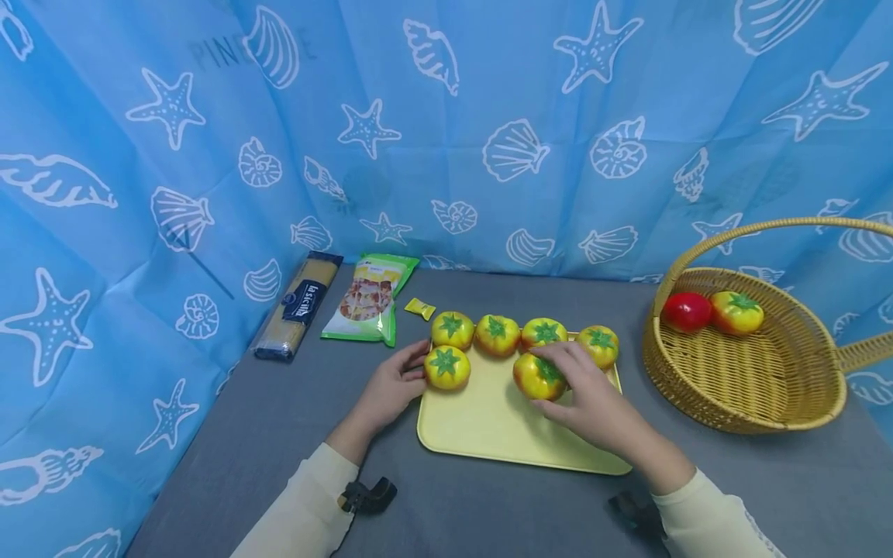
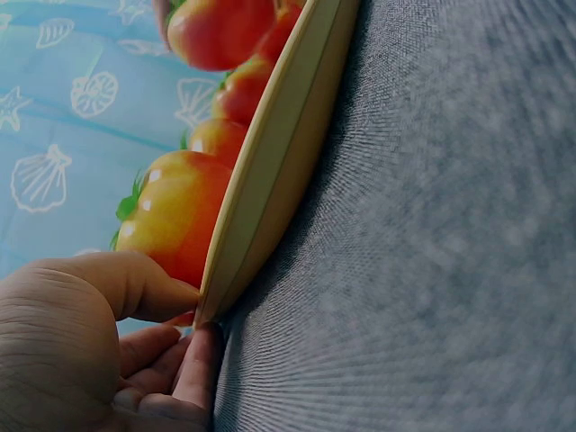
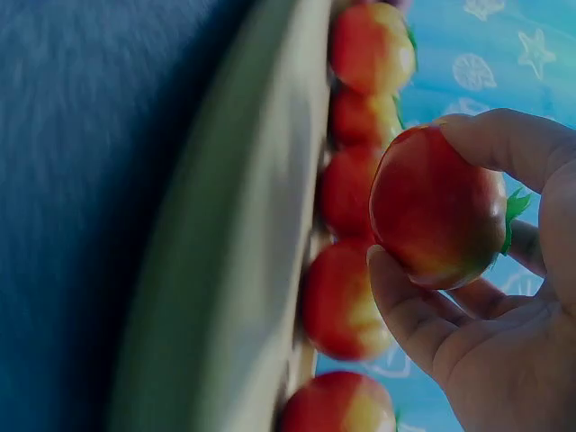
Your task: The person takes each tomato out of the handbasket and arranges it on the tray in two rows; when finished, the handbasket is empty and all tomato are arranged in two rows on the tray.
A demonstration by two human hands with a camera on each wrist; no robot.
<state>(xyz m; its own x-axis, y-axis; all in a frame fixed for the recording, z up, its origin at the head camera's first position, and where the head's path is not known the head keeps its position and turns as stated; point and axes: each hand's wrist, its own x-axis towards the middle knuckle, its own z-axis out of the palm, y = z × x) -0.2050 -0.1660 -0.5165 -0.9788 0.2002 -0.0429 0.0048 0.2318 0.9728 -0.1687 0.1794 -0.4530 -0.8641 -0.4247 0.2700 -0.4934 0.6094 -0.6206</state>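
fingers of the right hand (image 1: 593, 403) are curling round a yellow-red toy tomato (image 1: 538, 377) on the pale yellow plastic tray (image 1: 488, 426) while the left hand (image 1: 391, 387) is pinching the tray's edge, so careless lifting is risking knocking neighbouring tomatoes loose.

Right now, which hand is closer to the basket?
Right. The right hand holds a tomato on the tray, beside the basket; the left hand pinches the tray's far-side edge.

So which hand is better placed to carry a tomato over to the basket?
Right. The right hand already grips a tomato and is nearer the basket; the left hand pinches the tray edge.
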